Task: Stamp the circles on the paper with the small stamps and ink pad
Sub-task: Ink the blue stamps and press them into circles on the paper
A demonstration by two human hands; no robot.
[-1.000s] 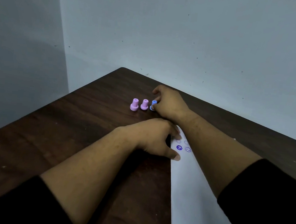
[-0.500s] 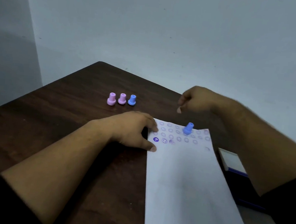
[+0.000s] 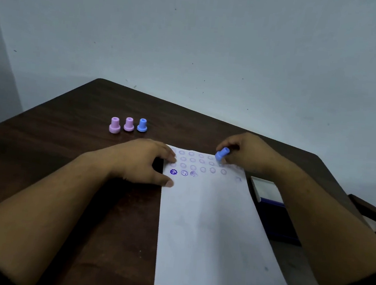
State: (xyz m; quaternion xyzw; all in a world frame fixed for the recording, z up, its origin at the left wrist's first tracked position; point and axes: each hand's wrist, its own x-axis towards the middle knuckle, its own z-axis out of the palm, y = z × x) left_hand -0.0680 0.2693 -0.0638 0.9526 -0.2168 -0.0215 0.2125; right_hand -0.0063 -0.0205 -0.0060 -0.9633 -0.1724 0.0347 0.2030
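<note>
I see the big brown table (image 3: 65, 152). The white paper (image 3: 208, 225) lies on it, with the ink pad (image 3: 267, 192) just beside its right edge. My left hand (image 3: 143, 161) rests flat and open on the paper's left edge, holding nothing. My right hand (image 3: 246, 153) pinches a tilted blue stamp (image 3: 221, 154) over the circles (image 3: 203, 165).

A plain, bare room is showing here: a dark brown wooden table (image 3: 65, 152) is sitting in a corner of unadorned pale grey-blue painted walls (image 3: 215, 52).
</note>
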